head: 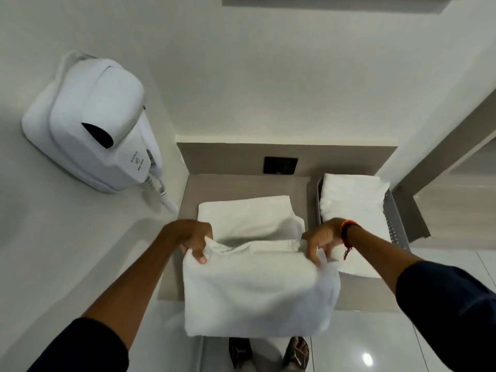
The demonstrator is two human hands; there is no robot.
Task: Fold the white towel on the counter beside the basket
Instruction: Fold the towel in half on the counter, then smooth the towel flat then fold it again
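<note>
A white towel [257,288] lies partly on the grey-brown counter [241,186] and hangs over its front edge toward me. Its far part rests flat on the counter, and the near part is lifted. My left hand [194,238] grips the towel's left upper corner, and my right hand [323,238] grips the right upper corner. Both hands hold the fabric above the counter. To the right stands a grey metal basket [394,210] holding folded white towels [351,202].
A white wall-mounted hair dryer [94,124] with a coiled cord hangs on the left wall. A black socket plate [280,165] sits on the back panel. White walls close in both sides. My sandalled feet [268,353] stand on glossy floor tiles below.
</note>
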